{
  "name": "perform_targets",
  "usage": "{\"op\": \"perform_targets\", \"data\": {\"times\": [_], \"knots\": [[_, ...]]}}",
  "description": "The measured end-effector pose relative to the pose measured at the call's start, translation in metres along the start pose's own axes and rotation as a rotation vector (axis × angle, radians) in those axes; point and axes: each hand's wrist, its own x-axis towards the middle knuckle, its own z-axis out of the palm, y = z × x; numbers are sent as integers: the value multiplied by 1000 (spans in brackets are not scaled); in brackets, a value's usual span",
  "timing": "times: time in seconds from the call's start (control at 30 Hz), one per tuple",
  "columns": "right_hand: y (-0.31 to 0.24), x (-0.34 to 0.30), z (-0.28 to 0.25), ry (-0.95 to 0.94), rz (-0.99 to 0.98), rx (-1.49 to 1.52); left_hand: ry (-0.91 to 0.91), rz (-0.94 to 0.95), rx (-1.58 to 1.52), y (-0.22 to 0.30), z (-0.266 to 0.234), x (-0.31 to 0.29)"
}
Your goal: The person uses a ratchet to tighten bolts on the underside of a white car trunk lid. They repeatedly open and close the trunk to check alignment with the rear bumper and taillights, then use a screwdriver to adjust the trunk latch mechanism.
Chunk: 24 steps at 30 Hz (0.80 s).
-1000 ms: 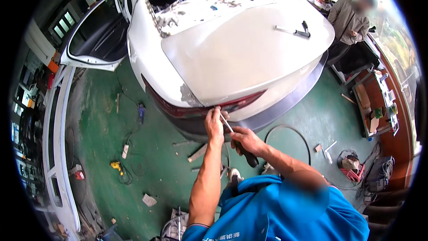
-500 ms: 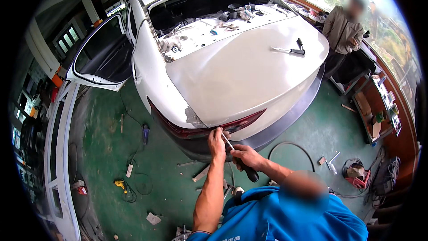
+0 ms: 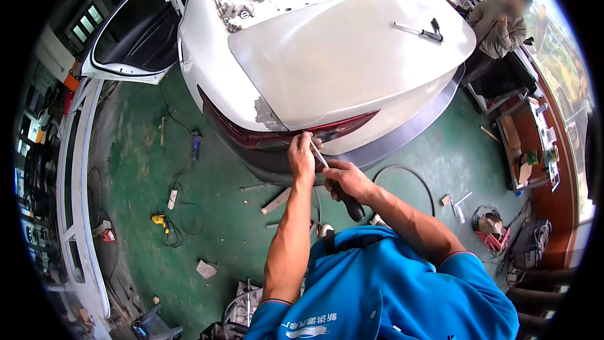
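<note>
My right hand (image 3: 350, 182) grips the black handle of a long screwdriver (image 3: 356, 211), whose metal shaft slants up and away to the left. My left hand (image 3: 302, 158) is closed about the shaft's far end, against the lower edge of the red tail light (image 3: 343, 127). The fingers hide the screwdriver's tip. Both hands are at the rear of a white car (image 3: 302, 63), just below its trunk lid. A patch of bare grey (image 3: 267, 113) shows on the body panel above the light.
A black-handled tool with a silver shaft (image 3: 418, 31) lies on the trunk lid. A yellow drill (image 3: 161, 221), a blue power tool (image 3: 196, 145) and cables lie on the green floor (image 3: 138, 176). A person (image 3: 501, 22) stands far right, near a tool cart (image 3: 525, 151).
The view has tilted downward, so the car and my hands sit higher in the picture. Both hands keep their places on the screwdriver at the tail light. The other person's hand has risen.
</note>
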Motion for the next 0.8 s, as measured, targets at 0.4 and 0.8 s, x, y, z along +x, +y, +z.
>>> {"op": "perform_targets", "data": {"times": [0.4, 0.8], "knots": [[-3, 0, -1, -11, 5, 26, -3, 22, -118, -2, 2, 0], [-7, -1, 3, -4, 1, 73, 1, 11, -59, -5, 0, 1]]}}
